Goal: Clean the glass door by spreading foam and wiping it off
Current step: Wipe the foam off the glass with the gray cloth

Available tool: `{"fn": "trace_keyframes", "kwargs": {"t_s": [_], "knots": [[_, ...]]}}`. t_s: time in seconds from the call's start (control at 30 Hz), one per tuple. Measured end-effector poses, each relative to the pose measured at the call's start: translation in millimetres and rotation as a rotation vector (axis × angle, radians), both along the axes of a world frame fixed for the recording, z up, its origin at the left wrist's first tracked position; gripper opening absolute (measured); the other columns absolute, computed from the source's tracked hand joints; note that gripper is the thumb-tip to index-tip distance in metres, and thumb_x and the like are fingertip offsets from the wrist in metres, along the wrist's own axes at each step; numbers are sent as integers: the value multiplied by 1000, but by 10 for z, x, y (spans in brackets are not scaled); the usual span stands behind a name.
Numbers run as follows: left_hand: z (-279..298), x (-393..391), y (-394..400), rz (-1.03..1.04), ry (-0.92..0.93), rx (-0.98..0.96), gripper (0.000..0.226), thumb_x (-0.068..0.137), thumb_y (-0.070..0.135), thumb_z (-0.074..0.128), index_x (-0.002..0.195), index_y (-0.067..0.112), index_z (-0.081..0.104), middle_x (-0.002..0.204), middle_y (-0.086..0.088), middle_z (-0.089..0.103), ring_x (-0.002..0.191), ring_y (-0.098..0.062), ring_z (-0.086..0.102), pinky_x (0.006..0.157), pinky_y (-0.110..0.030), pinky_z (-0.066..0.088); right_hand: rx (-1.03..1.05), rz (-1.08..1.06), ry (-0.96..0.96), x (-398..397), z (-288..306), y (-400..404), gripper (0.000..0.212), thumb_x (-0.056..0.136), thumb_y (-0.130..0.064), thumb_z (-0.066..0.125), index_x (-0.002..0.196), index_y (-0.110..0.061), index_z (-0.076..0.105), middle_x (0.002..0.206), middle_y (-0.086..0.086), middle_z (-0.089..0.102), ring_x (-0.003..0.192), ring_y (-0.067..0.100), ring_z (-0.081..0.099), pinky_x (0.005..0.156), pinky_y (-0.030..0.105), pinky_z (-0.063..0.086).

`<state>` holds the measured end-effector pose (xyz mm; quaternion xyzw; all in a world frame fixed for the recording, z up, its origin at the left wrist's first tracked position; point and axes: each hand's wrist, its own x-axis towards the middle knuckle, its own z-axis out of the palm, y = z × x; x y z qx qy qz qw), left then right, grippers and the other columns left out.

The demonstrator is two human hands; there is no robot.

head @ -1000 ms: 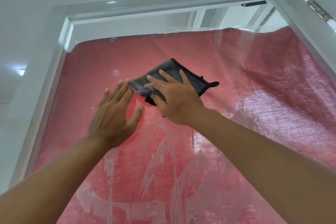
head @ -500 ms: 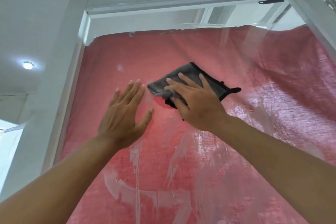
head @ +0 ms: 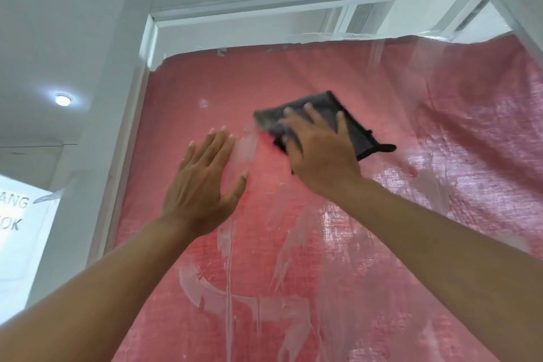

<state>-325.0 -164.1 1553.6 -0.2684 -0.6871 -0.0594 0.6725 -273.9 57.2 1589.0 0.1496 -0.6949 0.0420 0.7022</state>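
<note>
Shifted rightward, the right hand (head: 321, 156) presses the seemingly up-right-slanted cloth (head: 340, 123), fingers spread.

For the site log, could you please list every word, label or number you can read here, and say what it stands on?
"ANG": end of a word cut off by the picture's left edge, on the white sheet left of the door frame.
"OK": likewise cut off, on the line below.
Nothing readable on the cloth, the glass or the frame.
</note>
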Motion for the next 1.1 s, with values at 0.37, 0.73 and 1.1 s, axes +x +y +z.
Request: {"fn": "trace_keyframes", "kwargs": {"t_s": [0.37, 0.73, 1.1], "knots": [[-79, -170, -352, -20, -11, -3, 75, 100, 54, 17, 164, 14, 14, 171, -1, 6, 158, -13, -3, 127, -36, -7, 239, -9, -88, -101, -212, -538, 44, 106, -34, 42, 149, -31, 49, 160, -17, 39, 156, 11, 19, 126, 58, 1], [-144, -264, -368, -70, 8, -4, 75, 100, 52, 21, 163, 13, 19, 171, -1, 10, 159, -17, 1, 129, -42, -2, -30, -39, -24, -193, -188, -780, 38, 108, -35, 38, 143, -30, 54, 161, -15, 38, 157, 16, 18, 124, 64, 2], [-221, -314, -370, -77, 32, -4, 74, 100, 54, 27, 162, 13, 25, 170, -2, 15, 159, -18, 6, 129, -46, 4, -131, -44, -11, -240, 31, -870, 42, 109, -35, 36, 147, -26, 51, 163, -8, 36, 157, 19, 16, 126, 57, -4]]}}
